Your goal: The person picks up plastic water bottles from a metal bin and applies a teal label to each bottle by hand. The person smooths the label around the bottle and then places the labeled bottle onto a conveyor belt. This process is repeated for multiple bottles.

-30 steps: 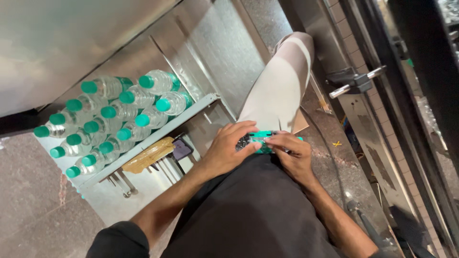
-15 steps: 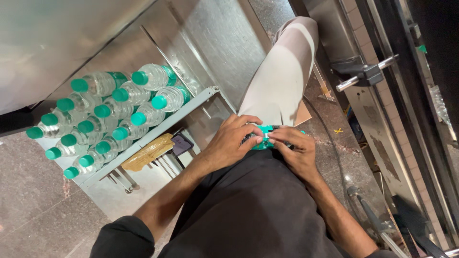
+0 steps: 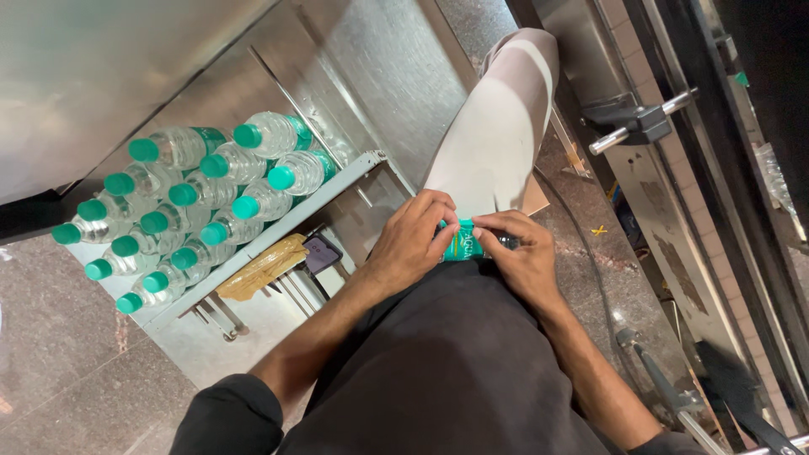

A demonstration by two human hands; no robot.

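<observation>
A small teal-labelled item (image 3: 462, 245), likely a bottle label or wrapper, is held against my dark shirt at waist height. My left hand (image 3: 411, 243) grips its left end with curled fingers. My right hand (image 3: 518, 253) pinches its right end, thumb and fingers closed on it. Most of the item is hidden by my fingers. Beyond my hands a leg in light grey trousers (image 3: 499, 126) stretches away from me.
Several clear water bottles with green caps (image 3: 181, 198) lie stacked on a steel shelf (image 3: 278, 227) at left. A yellowish bag (image 3: 263, 266) and a purple object (image 3: 321, 253) lie below the shelf. A door with a metal handle (image 3: 636, 126) is at right. Speckled stone floor (image 3: 76, 379) lies underneath.
Both hands stay on the teal item at my waist, fingers shifting slightly. The view has tilted, so the bottles and the leg sit a little higher in frame.
</observation>
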